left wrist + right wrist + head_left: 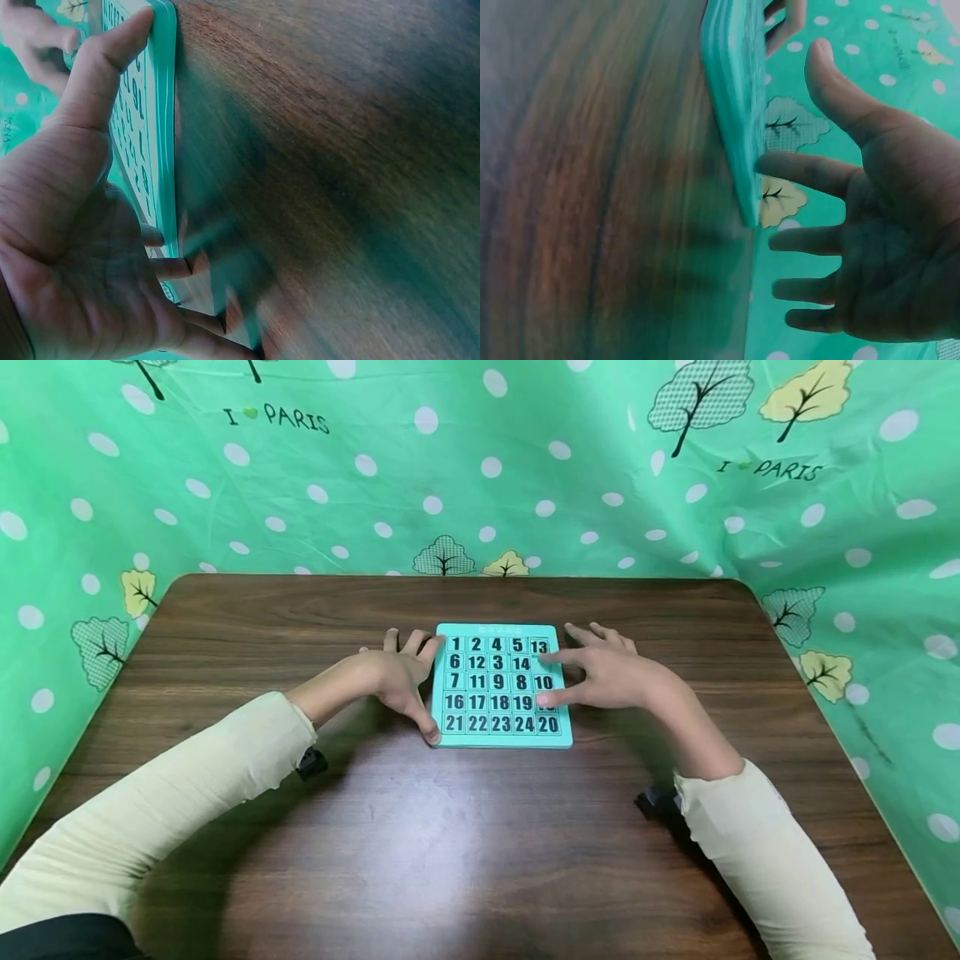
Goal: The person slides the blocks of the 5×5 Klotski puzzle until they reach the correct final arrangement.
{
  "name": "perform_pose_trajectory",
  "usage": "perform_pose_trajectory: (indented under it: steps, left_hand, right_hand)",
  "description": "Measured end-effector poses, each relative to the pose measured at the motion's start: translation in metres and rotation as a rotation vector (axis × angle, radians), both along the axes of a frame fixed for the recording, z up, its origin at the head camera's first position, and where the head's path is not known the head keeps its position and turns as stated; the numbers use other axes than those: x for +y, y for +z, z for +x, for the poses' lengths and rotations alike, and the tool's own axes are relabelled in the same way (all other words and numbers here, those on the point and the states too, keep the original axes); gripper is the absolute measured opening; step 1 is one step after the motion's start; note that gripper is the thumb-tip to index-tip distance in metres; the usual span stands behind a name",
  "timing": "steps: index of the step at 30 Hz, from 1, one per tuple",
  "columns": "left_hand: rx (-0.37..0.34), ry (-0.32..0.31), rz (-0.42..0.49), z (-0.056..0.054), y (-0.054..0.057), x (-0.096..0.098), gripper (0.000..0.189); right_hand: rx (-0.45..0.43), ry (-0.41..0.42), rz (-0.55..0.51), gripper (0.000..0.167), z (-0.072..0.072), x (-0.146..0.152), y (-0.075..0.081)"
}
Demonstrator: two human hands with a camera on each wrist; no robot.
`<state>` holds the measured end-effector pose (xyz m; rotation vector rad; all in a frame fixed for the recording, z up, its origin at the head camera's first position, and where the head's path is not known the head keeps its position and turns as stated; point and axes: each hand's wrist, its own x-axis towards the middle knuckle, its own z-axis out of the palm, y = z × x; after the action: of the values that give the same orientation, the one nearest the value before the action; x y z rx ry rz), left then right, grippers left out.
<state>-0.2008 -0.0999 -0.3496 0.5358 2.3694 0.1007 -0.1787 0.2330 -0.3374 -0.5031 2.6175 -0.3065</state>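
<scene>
A turquoise sliding number puzzle [501, 737] lies flat on the table with rows of black-numbered tiles. The second row shows a gap at its right end, below the 13 tile [539, 647]. My left hand [397, 679] spreads along the puzzle's left side, its thumb at the near left corner and a finger by the far left corner. Over the right side reaches my right hand [617, 673], fingers extended. Its index fingertip is by the gap under 13, and its thumb partly covers the last tile of the fourth row. Whether that thumb touches the tile, I cannot tell.
The dark wood-grain table [465, 835] has rounded far corners. Behind and beside it hangs a green cloth [420, 468] with white dots and printed trees. Pale sleeves cover both forearms, and a dark strap [311, 764] shows at the left wrist.
</scene>
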Motion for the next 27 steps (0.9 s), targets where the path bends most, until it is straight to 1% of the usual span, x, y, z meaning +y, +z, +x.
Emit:
perform_pose_trajectory:
  steps: [4,7,11,15,17,21,24,27]
  left_hand:
    - [0.005,0.002,0.001,0.000,0.002,0.000,0.165]
    - [0.006,0.003,0.001,0.000,0.003,0.000,0.165]
    - [-0.002,0.003,-0.001,0.001,0.002,0.000,0.165]
    - [-0.006,0.006,-0.003,0.001,0.001,0.002,0.164]
    - [-0.004,0.004,-0.002,0.001,0.000,0.002,0.164]
    - [-0.005,0.000,-0.001,0.000,0.000,0.003,0.165]
    - [-0.005,0.008,-0.010,0.000,0.000,0.003,0.165]
    - [-0.004,0.011,-0.012,0.000,0.000,0.002,0.165]
  right_hand:
    - [0.015,0.003,-0.042,0.078,0.007,-0.003,0.002]
    - [0.030,0.017,-0.065,0.077,0.004,-0.007,-0.001]
    - [0.023,0.029,-0.065,0.082,-0.004,-0.012,-0.006]
    - [0.036,-0.009,-0.039,0.089,-0.011,-0.008,-0.008]
    - [0.026,-0.012,-0.013,0.092,-0.011,-0.004,-0.007]
    - [-0.015,0.017,0.009,0.088,-0.003,0.000,0.000]
    - [0.007,0.020,-0.006,0.084,-0.001,-0.007,0.004]
    - [0.046,0.026,-0.022,0.084,-0.007,-0.018,0.000]
